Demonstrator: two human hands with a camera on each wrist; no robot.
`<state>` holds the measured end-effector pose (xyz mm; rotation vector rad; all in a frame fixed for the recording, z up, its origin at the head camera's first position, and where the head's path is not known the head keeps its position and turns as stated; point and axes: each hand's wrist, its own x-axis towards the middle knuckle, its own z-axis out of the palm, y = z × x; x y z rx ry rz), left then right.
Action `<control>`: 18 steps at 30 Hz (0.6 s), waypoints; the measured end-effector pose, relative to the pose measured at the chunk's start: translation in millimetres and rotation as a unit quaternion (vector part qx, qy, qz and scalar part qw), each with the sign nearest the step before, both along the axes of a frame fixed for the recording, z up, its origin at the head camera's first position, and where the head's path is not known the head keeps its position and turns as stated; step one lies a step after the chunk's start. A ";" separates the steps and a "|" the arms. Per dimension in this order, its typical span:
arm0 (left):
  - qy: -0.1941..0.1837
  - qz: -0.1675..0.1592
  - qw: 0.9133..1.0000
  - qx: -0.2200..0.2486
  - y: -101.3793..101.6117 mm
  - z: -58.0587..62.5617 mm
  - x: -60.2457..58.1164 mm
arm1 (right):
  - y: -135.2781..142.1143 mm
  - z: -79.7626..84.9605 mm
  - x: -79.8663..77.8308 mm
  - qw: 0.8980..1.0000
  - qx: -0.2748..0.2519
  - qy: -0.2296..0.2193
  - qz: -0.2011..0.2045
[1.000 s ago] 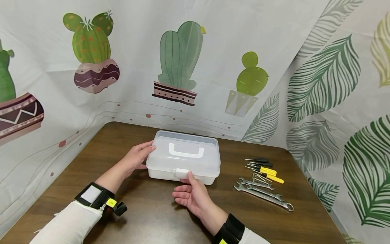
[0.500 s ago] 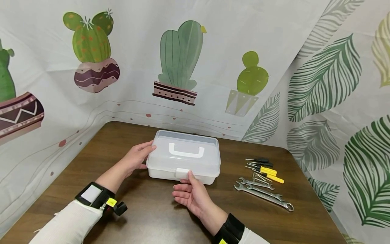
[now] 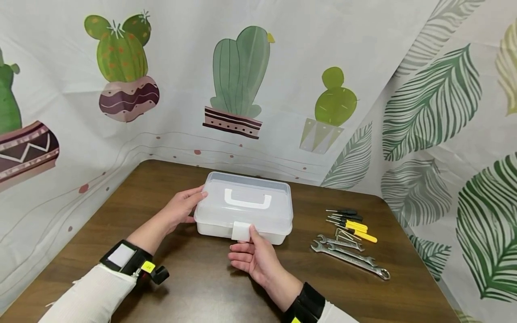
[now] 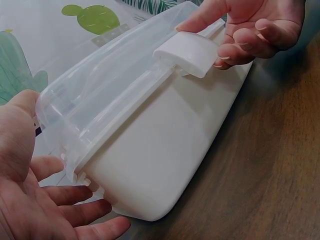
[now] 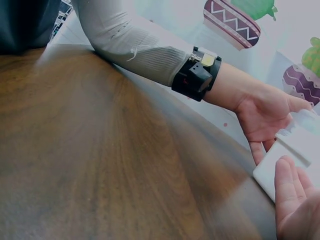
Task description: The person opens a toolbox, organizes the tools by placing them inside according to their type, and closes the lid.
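A white toolbox (image 3: 226,229) with a translucent lid (image 3: 214,202) and a white carry handle (image 3: 247,199) stands on the table, lid down. At its left end is my left hand (image 3: 181,208): the thumb lies on the lid, and the fingers, fairly straight, rest along the side, as the left wrist view shows. My right hand (image 3: 258,258) pinches the front latch (image 3: 240,231) between thumb and index finger, the other fingers loosely bent below. In the left wrist view the latch (image 4: 187,52) tilts out from the front wall.
Right of the toolbox lie several screwdrivers (image 3: 351,224) with black or yellow handles, some hex keys (image 3: 346,235) and several metal wrenches (image 3: 349,258). The brown wooden table (image 3: 194,287) ends at a printed cloth (image 3: 177,89) behind.
The front latch has swung outward from the toolbox at my right thumb and index finger. My left hand and the toolbox have stayed in place.
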<state>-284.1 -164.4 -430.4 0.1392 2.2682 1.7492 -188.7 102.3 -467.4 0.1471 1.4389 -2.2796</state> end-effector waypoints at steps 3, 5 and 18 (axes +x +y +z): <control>-0.003 0.000 1.000 -0.005 -0.9 0.4 -0.3 | 2.0 0.9 -0.9 1.000 0.001 -0.009 0.012; -0.002 -0.002 1.000 -0.005 -1.2 -0.5 -0.5 | 3.9 1.6 -1.9 0.999 0.004 -0.017 0.029; -0.003 -0.002 1.000 -0.004 -2.1 -0.9 -0.5 | 14.6 11.1 -12.4 0.991 0.023 -0.041 0.124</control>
